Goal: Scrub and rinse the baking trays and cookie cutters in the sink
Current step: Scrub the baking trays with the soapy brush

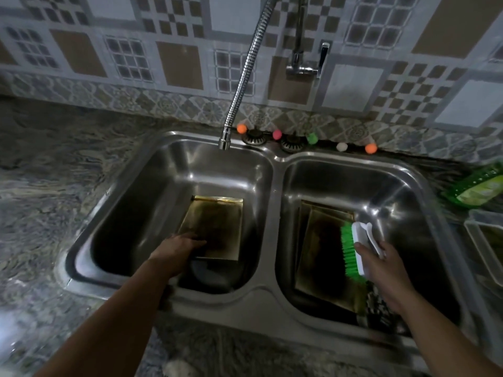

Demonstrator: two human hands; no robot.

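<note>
- Left hand [181, 247] is reaching into the left basin of the double stainless sink [268, 300], lower centre of frame; fingers are resting on the near-left corner of a stained baking tray [215, 227]. Can't tell if they're curling round the rim or just lying on it.
- That tray is sitting tilted in the left basin, far edge up, with a dark round object [209, 276] showing under its near edge.
- Right hand [381, 263] is gripping a scrub brush [356, 250] by its white handle, green bristles facing left, right of centre.
- Brush is hovering over the right basin, just above stacked baking trays [324, 254] leaning there; bristle contact unclear.
- Flexible metal faucet hose [246, 69] is hanging from top centre, nozzle over the left basin's back edge.
- Coloured pom-pom balls [241, 128] are lining the sink's back rim.
- Green-labelled bottle [476, 187] is lying at the right edge, above a clear container [473, 235].
</note>
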